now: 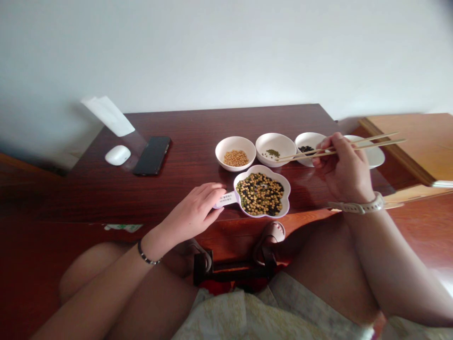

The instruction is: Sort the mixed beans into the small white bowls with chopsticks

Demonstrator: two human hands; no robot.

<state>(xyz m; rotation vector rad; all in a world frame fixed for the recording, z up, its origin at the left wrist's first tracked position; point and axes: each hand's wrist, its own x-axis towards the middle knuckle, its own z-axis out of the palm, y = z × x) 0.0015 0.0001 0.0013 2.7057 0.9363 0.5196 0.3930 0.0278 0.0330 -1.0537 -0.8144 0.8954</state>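
Two chopsticks (375,145) pinched by right fingers (339,156) above white bowls (274,139); left fingers (208,193) curled over bean dish (285,189) handle.

At the counter (88,189), the person's right hand (345,167) grips a pair of wooden chopsticks (375,146), their tips reaching the rim of a white bowl (274,141) holding a few green mung beans. The left hand (193,210) sits on the barcode-labelled handle of a flower-shaped white dish (287,191) heaped with mixed beans. Beside it are a white bowl of soybeans (235,141) and a white bowl of black beans (307,139). At the upper left, a smartphone (152,156) lies near a white mouse (117,155).
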